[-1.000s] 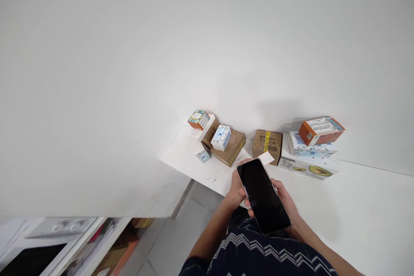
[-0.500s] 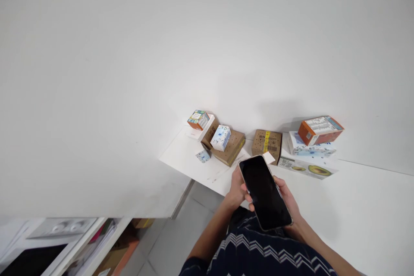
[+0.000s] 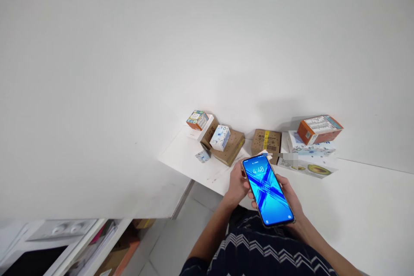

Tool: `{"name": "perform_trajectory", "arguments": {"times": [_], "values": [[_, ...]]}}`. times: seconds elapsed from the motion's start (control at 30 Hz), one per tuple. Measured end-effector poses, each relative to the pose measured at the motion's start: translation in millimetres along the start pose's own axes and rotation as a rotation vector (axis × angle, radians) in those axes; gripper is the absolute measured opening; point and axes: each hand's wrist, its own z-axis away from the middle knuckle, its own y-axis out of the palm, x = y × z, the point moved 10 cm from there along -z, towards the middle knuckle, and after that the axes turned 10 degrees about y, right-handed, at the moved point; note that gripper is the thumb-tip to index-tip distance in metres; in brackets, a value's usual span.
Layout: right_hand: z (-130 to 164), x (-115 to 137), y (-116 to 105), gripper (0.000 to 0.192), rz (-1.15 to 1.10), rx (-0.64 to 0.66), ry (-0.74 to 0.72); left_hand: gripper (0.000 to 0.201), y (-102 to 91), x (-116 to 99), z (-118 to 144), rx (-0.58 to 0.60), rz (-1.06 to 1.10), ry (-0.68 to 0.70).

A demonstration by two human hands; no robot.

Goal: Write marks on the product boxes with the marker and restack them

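A smartphone [image 3: 268, 192] with a lit blue lock screen is tilted in front of my body. My right hand [image 3: 293, 200] grips it from beneath, with its fingertips wrapping round to the far long edge. My left hand [image 3: 237, 183] is closed against the phone's upper left edge, its fingers partly hidden behind it. A small white piece [image 3: 265, 154] shows just past the top of the phone; what it belongs to is hidden. Beyond the phone, a brown cardboard box [image 3: 265, 141] with yellow tape stands on the white table [image 3: 365, 198].
Left of centre, a flat brown box [image 3: 234, 146] bears a small white-and-blue box [image 3: 220, 137]. An orange box [image 3: 197, 120] sits further left, near a patterned card [image 3: 202, 156]. At right, another orange box [image 3: 319, 129] tops stacked boxes, including an avocado-printed box [image 3: 318, 169].
The phone's black screen has lit up, showing a blue lock screen. The phone has shifted slightly to the right, and both hands have stayed on it.
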Motion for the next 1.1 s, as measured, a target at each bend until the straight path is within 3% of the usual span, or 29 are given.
{"name": "perform_trajectory", "arguments": {"times": [0.13, 0.23, 0.37, 0.47, 0.53, 0.67, 0.9, 1.0, 1.1], "values": [[22, 21, -43, 0.055, 0.086, -0.211, -0.141, 0.037, -16.5, -9, -10, -0.081, -0.128, 0.076], [43, 39, -101, 0.058, 0.305, -0.483, -0.212, 0.037, -35.9, -4, -17, -0.187, -0.147, 0.058], [76, 63, -189, 0.068, 0.918, -1.042, -0.258, 0.041, -49.8, 11, -28, -0.311, 0.043, 0.008], [89, 64, -228, 0.066, 1.459, -1.392, -0.206, 0.046, -46.9, 29, -40, -0.403, 0.278, -0.064], [97, 56, -249, 0.063, 1.658, -1.579, -0.146, 0.048, -36.8, 50, -46, -0.462, 0.457, -0.184], [105, 35, -274, 0.056, 1.849, -1.674, -0.105, 0.043, -1.7, 89, -55, -0.534, 0.729, -0.431], [113, 25, -293, 0.058, 1.876, -1.716, -0.084, 0.012, 59.2, 130, -69, -0.532, 0.763, -0.664], [111, 24, -295, 0.061, 1.884, -1.711, -0.046, 0.013, 73.3, 142, -69, -0.482, 0.677, -0.732], [111, 24, -296, 0.062, 1.868, -1.720, -0.033, 0.023, 70.9, 153, -70, -0.411, 0.534, -0.760]]}}
